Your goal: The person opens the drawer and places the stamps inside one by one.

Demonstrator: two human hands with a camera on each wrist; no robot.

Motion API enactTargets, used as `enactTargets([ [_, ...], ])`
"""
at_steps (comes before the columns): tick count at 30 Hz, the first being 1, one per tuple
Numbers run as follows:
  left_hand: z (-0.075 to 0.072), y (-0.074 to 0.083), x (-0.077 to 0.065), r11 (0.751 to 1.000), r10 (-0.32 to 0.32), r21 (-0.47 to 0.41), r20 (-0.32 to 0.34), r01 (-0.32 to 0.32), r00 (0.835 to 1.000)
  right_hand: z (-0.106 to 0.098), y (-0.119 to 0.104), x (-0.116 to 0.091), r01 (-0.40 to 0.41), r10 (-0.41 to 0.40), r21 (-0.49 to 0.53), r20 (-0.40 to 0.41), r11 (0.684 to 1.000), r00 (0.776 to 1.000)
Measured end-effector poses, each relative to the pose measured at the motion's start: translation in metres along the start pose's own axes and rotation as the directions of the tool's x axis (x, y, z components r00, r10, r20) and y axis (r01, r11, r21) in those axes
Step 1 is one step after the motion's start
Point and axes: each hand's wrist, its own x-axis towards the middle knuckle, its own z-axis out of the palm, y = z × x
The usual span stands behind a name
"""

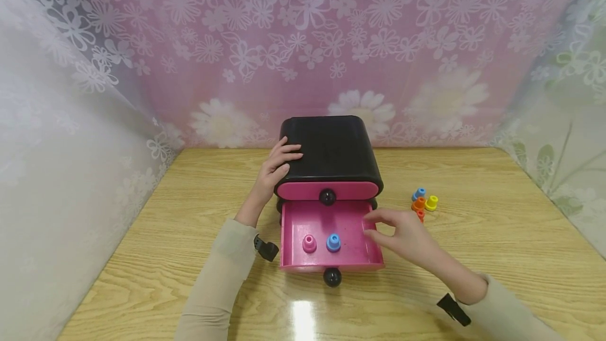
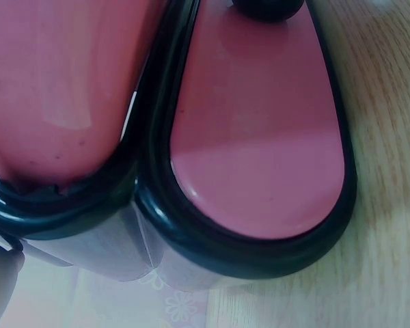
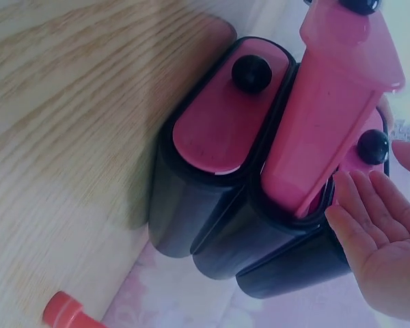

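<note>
Light wooden table [image 1: 497, 257] with glossy top, enclosed behind and at both sides by flowered curtain, pink at the far side. Near the table centre, black drawer cabinet [image 1: 331, 151] with pink fronts facing the near edge. Middle drawer [image 1: 326, 236] pulled out toward the near side, long axis running near to far, black knob [image 1: 332, 277] at its near end. Inside, pink peg [image 1: 309, 243] and blue peg [image 1: 333, 242] standing upright side by side. Left hand [image 1: 279, 164] resting on the cabinet's left top edge, fingers laid over it. Right hand [image 1: 402, 236] relaxed open, empty, fingertips at the drawer's right wall. To the right, small cluster of coloured pegs [image 1: 423, 204] on the table.
</note>
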Motion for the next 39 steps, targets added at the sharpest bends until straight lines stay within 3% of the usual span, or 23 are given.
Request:
enactTargets([
  [9, 0.000, 0.000, -0.001, 1.000, -0.008, 0.000, 0.002, 0.008, 1.000, -0.009, 0.008, -0.006, -0.020, 0.020, 0.009, -0.020, 1.000, 1.000],
  [16, 0.000, -0.002, -0.002, 1.000, -0.015, -0.005, 0.000, 0.015, 1.000, -0.020, 0.017, -0.012, -0.095, 0.095, 0.010, -0.049, 0.995, 0.994],
  [24, -0.003, -0.033, -0.009, 1.000, -0.001, -0.004, -0.001, 0.001, 1.000, -0.030, 0.036, -0.018, -0.130, 0.125, -0.039, -0.102, 0.991, 0.987],
  [28, -0.004, -0.038, -0.009, 1.000, 0.005, 0.005, -0.003, -0.005, 1.000, -0.036, 0.045, -0.020, -0.146, 0.142, -0.033, -0.115, 0.989, 0.983],
  [32, -0.003, -0.032, -0.008, 1.000, 0.007, 0.003, -0.003, -0.007, 1.000, -0.042, 0.054, -0.021, -0.172, 0.167, -0.037, -0.119, 0.984, 0.979],
  [39, 0.000, -0.003, -0.001, 1.000, -0.006, -0.011, -0.003, 0.006, 1.000, -0.050, 0.076, -0.019, -0.234, 0.225, -0.072, -0.111, 0.970, 0.968],
])
